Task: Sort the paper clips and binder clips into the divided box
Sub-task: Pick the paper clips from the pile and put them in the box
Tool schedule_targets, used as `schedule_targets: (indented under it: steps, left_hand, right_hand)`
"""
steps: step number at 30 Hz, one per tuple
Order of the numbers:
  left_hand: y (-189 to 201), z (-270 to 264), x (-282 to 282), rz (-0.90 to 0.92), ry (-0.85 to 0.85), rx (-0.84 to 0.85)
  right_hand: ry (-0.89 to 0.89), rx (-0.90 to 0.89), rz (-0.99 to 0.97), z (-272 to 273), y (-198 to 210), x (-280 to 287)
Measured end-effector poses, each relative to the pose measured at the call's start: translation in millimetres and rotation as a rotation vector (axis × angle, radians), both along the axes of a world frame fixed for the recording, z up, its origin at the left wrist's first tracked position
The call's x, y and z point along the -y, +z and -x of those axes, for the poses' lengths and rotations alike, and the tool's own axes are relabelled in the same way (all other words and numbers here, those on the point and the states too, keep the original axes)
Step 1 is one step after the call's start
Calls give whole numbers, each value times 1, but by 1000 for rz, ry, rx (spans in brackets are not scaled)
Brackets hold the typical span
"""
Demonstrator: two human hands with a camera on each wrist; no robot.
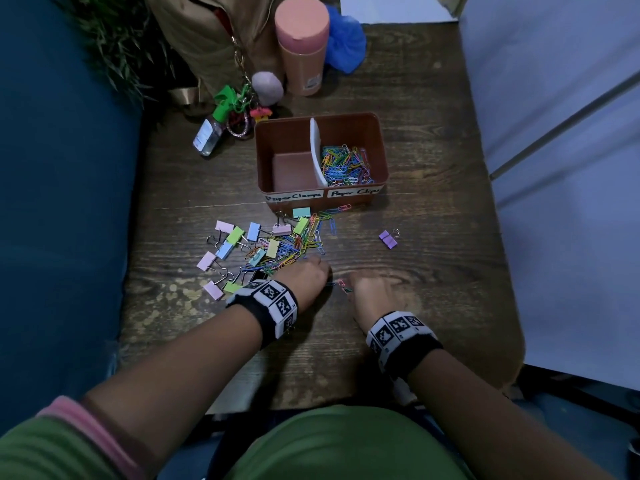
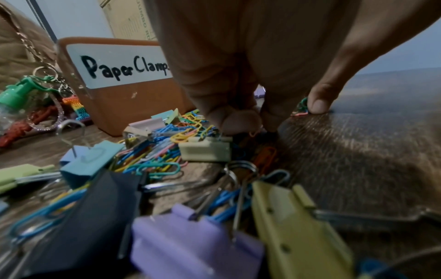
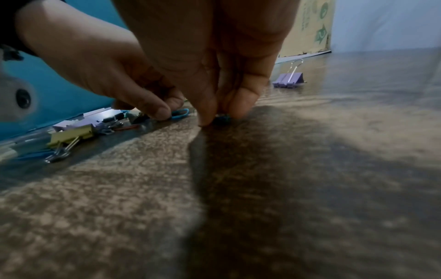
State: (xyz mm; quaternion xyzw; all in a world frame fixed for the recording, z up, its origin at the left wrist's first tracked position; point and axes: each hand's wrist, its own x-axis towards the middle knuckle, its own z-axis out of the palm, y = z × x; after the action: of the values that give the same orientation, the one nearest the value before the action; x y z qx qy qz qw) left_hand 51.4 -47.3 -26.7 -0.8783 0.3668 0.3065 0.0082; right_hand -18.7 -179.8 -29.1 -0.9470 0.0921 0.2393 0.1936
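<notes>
The paper clips [image 1: 287, 249] lie in a loose, many-coloured heap on the wooden worktop [image 1: 433, 271], mixed with pastel binder clips [image 1: 235, 237], just in front of the divided box [image 1: 379, 150]. The box is brown with a white divider [image 1: 317, 150]; its right compartment, labelled "Paper Clips", holds a pile of sorted paper clips [image 1: 346, 164], while the left compartment, labelled "Paper Clamps", shows only its bare floor. One purple binder clip [image 1: 388, 239] sits apart on the worktop, to the right of the heap.

The left hand [image 1: 306, 273] is at the near edge of the heap, its fingers curled down to the worktop; the right wrist view shows its grip narrow, the fingertips [image 3: 160, 113] pressing on a blue paper clip [image 3: 181, 113]. The right hand [image 1: 369, 294] is just beside it, fingertips [image 3: 241, 105] pinched together on the worktop around a small bunch of paper clips [image 1: 343, 285], so its grip is narrow and holding those clips. Both wrists wear black bands with square-patterned markers.

Behind the box stand a peach-coloured cylindrical bottle [image 1: 303, 46], a crumpled blue plastic bag [image 1: 348, 43] and a tan bag [image 1: 207, 39] with a chain of charms, among them a small sanitizer bottle [image 1: 207, 136] with a green cap.
</notes>
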Motion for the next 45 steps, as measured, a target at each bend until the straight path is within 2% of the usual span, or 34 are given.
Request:
schedule_targets:
  steps: [4,8,11,16,18,24,29,35,40,42,45]
  left_hand:
    - [-3,1,2,4,24,-16]
    - [-2,2,4,17,39,-28]
    - [4,2,4,69,79,-70]
    - [6,7,5,220,146,-102]
    - [4,9,12,232,90,-88]
    - [-4,8,13,153,-66,-21]
    - [0,8,14,148,-98,-14]
    - [1,16,18,15,-104,1]
    - [0,18,11,61,-82,-7]
    - [-1,15,4,118,-9,-34]
    - [5,5,-11,254,224,-50]
  right_hand:
    - [-16,10,10,4,-1,3]
    - [78,91,45,10,-5,1]
    - [80,140,6,14,-4,3]
    - [-329,180,-114,7,2,28]
    - [-265,194,-124,0,1,33]
    - [122,133,-135,-20,-7,38]
    - [320,91,-3,-25,1,33]
    - [366,-45,116,-35,6,20]
    - [341,-30,145,-28,4,19]
    - [317,17,120,-24,4,22]
    - [288,81,85,-21,3,26]
